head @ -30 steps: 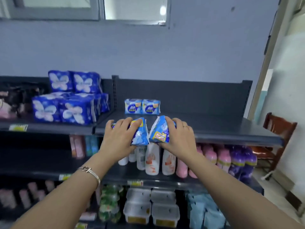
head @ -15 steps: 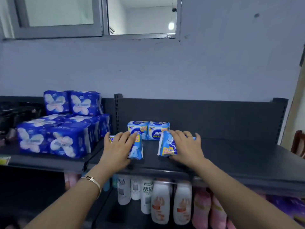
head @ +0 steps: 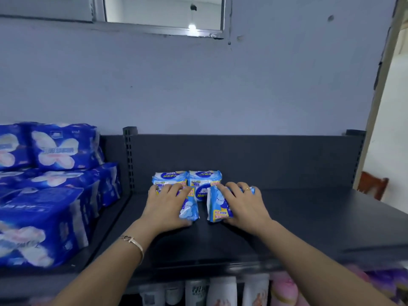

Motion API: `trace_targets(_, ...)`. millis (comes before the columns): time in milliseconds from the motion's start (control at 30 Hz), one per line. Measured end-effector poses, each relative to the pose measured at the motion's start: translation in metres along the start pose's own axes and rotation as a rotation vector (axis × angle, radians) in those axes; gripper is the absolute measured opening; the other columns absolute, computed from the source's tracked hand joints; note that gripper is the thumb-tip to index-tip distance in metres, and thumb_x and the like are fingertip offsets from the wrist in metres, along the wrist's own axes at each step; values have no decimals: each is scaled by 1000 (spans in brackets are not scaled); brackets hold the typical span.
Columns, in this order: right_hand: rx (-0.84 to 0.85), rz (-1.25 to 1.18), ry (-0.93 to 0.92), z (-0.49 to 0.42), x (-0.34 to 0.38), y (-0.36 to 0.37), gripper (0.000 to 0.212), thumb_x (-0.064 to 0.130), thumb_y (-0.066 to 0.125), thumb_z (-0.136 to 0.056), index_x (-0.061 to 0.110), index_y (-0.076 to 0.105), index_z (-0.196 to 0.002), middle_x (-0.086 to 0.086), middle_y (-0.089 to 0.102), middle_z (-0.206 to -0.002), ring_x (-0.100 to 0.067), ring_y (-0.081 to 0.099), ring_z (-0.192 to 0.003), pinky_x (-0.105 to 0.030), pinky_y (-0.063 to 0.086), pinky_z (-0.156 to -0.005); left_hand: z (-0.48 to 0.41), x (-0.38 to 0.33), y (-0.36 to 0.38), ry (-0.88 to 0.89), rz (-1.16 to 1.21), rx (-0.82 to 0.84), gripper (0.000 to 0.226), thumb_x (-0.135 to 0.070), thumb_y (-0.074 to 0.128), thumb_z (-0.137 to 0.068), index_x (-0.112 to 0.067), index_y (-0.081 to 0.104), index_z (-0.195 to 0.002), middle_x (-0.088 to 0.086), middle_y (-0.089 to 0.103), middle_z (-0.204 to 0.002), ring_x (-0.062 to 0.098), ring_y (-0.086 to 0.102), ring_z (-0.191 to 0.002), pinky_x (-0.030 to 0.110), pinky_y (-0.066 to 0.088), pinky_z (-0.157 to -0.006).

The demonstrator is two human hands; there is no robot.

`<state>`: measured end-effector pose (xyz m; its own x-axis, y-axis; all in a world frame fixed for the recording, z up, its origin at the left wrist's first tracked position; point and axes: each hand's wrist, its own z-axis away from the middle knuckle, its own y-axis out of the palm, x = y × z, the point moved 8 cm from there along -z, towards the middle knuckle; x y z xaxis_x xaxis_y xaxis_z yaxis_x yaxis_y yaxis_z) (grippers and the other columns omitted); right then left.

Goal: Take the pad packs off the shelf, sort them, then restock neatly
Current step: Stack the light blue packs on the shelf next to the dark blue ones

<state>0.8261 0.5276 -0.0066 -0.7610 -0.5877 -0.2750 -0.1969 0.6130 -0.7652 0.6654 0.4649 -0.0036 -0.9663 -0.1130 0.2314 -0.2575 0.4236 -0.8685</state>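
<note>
On the dark top shelf [head: 309, 221] two small light-blue pad packs [head: 204, 176] stand side by side against the back panel. Just in front of them my left hand [head: 166, 206] grips another light-blue pad pack [head: 189, 208], and my right hand [head: 242, 204] grips a second one [head: 217, 208]. Both held packs rest on the shelf surface, a small gap between them. My fingers cover most of each pack's top.
Several large dark-blue pad packs with butterfly prints [head: 44, 195] are stacked on the left shelf section. White and pink bottles [head: 223, 292] stand on the shelf below. A wooden chair [head: 372, 184] is at the far right, and a window [head: 163, 12] above.
Both hands have carried their packs from the shelf's front edge inward onto the shelf, up to the two standing packs. The camera has come closer and tilted up.
</note>
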Motion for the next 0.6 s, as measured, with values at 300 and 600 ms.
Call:
trace_targets(300,374,-170,99,2,-10,6,97,84,38,-70,35,14,-150,2,33,-148,-22,27,-138,-42,25,-107,-17,21,13,-61,109,351,78,-71,46,-80,-40,16,-146,-4,42,-143,25,31,-133,46,20,-101)
trace_targets(600,111,-98,134,-16,5,-14,61,57,56,-85,39,38,-140,15,45,-138,-15,37,-131,-41,23,-102,-6,37,18,-203,144,264,58,-55,42,-93,-47,16,-144,-4,34,-146,23,25,-136,65,22,-101)
